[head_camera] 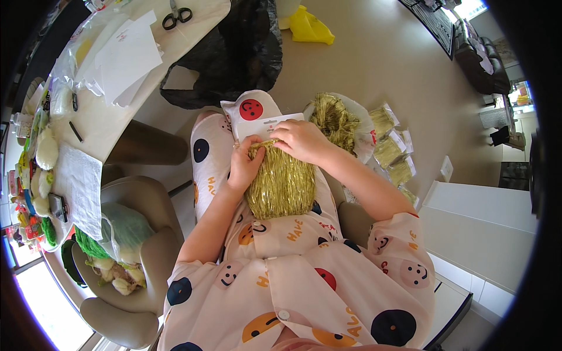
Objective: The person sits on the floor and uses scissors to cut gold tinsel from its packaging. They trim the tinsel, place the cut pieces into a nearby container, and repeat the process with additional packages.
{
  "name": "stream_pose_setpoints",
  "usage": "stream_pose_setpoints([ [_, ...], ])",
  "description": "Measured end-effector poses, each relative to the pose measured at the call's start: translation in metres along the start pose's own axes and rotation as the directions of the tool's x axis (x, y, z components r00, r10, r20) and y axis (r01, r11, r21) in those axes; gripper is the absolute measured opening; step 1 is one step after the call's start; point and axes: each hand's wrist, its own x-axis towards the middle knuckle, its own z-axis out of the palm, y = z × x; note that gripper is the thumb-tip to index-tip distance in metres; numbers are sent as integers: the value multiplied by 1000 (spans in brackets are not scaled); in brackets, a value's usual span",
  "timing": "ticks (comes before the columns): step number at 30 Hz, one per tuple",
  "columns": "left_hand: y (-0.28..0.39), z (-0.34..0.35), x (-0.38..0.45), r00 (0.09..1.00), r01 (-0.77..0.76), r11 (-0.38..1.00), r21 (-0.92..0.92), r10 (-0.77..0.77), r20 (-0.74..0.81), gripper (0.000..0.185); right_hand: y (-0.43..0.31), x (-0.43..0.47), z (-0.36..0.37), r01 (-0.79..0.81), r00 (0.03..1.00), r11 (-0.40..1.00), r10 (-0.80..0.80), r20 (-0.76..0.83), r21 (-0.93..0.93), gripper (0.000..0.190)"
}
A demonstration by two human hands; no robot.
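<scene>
A gold tinsel fringe (281,184) hangs down over my lap, its top band under a white header card (263,127) with a hang slot. My left hand (246,163) pinches the left end of that band between thumb and fingers. At the right, my right hand (300,139) bends over the lower part of the card and the band, fingers curled against them. The fingertips of my right hand partly hide where card and fringe meet. I cannot tell whether the two are joined.
A white bag (362,127) beside my right knee holds bundled gold tinsel (333,120). Several carded tinsel packs (390,149) lie past it. Black plastic bag (237,52) hangs by the marble-look table (193,33), which bears scissors (177,17) and white cards (127,57). A chair (162,254) stands left.
</scene>
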Motion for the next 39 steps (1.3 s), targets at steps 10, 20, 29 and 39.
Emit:
stream_pose_setpoints([
  [10,2,6,-3,993,115,959,-260,-111,31,22,5,-11,0,61,994,995,-68,-90,-78,12],
  [20,-5,12,-4,994,107,958,-266,-107,16,19,6,-17,16,162,976,924,-202,-83,-346,25],
  [29,-4,9,-3,994,109,977,-182,-102,49,21,7,-14,16,142,986,935,-163,-38,-326,12],
  [39,27,-4,-5,968,-26,902,431,130,-214,42,0,-4,4,152,987,951,-158,1,-268,12],
])
